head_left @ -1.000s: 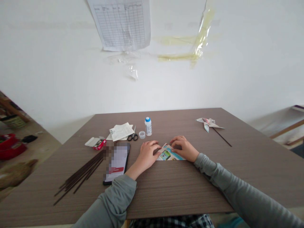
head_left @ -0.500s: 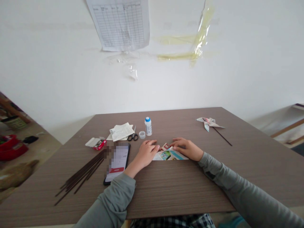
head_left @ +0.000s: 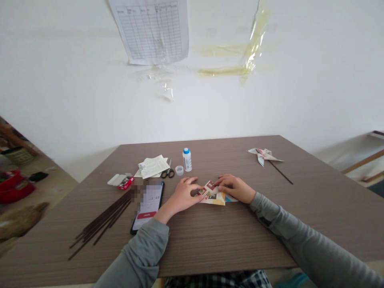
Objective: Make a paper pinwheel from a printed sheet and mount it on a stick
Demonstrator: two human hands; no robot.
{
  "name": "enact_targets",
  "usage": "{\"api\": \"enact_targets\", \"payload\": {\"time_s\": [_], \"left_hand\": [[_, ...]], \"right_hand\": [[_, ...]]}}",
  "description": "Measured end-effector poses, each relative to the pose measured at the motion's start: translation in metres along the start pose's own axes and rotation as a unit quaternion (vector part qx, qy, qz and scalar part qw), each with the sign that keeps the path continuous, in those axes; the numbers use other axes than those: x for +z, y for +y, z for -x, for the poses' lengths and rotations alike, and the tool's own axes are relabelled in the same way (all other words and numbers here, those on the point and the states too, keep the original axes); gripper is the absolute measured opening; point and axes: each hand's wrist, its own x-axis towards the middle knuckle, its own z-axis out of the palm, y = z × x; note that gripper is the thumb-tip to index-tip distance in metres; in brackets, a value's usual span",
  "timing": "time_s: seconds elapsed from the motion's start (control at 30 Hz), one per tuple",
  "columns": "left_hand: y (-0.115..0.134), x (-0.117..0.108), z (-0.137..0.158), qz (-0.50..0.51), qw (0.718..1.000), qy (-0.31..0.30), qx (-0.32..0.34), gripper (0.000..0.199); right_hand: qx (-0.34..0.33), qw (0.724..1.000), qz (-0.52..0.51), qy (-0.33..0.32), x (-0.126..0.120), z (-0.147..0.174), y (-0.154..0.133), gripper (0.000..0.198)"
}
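Observation:
A partly folded piece of printed paper [head_left: 213,197] lies on the table between my hands, showing red, cream, yellow and blue areas. At its left edge my left hand [head_left: 186,195] pinches a flap between thumb and fingers. My right hand [head_left: 237,188] grips the paper's upper right side, thumb and fingers closed over it. The fingertips cover parts of the edges. Just beyond my left hand stand a white bottle with a blue cap [head_left: 187,160] and a small clear round cup [head_left: 179,171].
Scissors [head_left: 168,173], paper sheets [head_left: 154,166], an opened small red box [head_left: 122,181], dark thin sticks [head_left: 102,220] and a phone [head_left: 149,204] are on the left of the table [head_left: 228,244]. A paper pinwheel on a stick [head_left: 264,155] lies at the back right.
A flap of the paper has turned over toward me, showing a yellow and cream face where blue and green print was. My left thumb has moved down from the fingers.

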Motion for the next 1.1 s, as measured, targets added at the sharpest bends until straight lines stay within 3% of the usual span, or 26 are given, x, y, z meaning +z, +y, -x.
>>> {"api": "enact_targets", "payload": {"time_s": [0.23,0.43,0.57,1.1], "left_hand": [[-0.002,-0.008,0.003,-0.012,0.999,-0.041,0.021,0.056],[-0.009,0.003,0.002,-0.005,0.999,0.022,0.042,0.038],[-0.013,0.008,0.002,-0.004,0.997,0.049,0.054,0.037],[-0.010,0.007,0.003,-0.010,0.997,0.045,0.056,0.048]], "right_hand": [[0.022,0.999,0.021,-0.037,-0.006,0.001,0.002,0.057],[0.057,0.994,0.082,-0.050,-0.006,0.007,-0.004,0.036],[0.054,0.992,0.102,-0.056,-0.006,0.007,-0.011,0.034],[0.054,0.986,0.126,-0.094,-0.007,0.009,-0.020,0.030]]}}
